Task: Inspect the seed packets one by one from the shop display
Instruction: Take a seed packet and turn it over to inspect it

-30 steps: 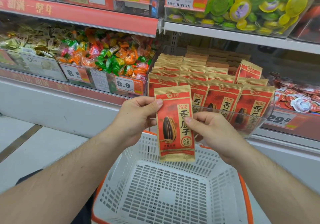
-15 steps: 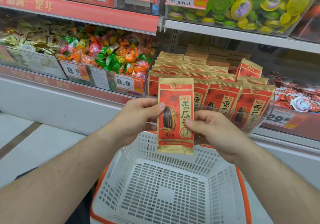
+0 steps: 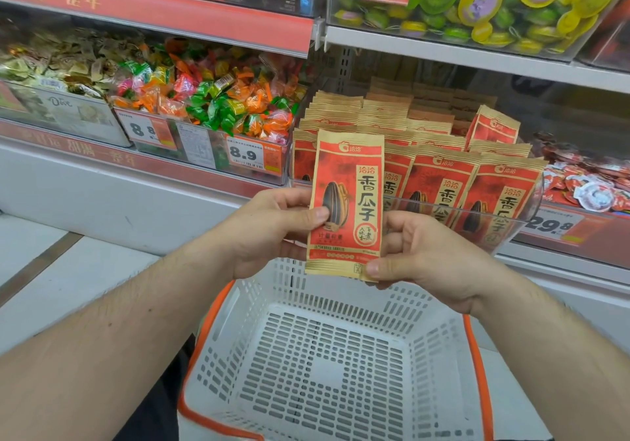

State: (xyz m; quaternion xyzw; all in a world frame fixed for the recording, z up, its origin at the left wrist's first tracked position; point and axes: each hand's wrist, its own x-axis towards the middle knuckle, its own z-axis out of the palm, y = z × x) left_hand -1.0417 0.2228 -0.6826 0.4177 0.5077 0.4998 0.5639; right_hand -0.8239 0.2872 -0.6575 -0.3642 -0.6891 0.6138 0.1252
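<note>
One seed packet (image 3: 346,201) held upright above basket (image 3: 327,365), before display bin (image 3: 477,208) | left hand (image 3: 269,232) pinches left edge, right hand (image 3: 422,256) pinches bottom corner | print is best kept facing up, uncreased, thumbs clear of text.

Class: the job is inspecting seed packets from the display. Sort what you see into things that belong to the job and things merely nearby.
Job: held seed packet; left hand; right hand; packets in the clear display bin.

Nearby: white shopping basket; wrapped candies; 8.9 price tag; jelly cups.
</note>
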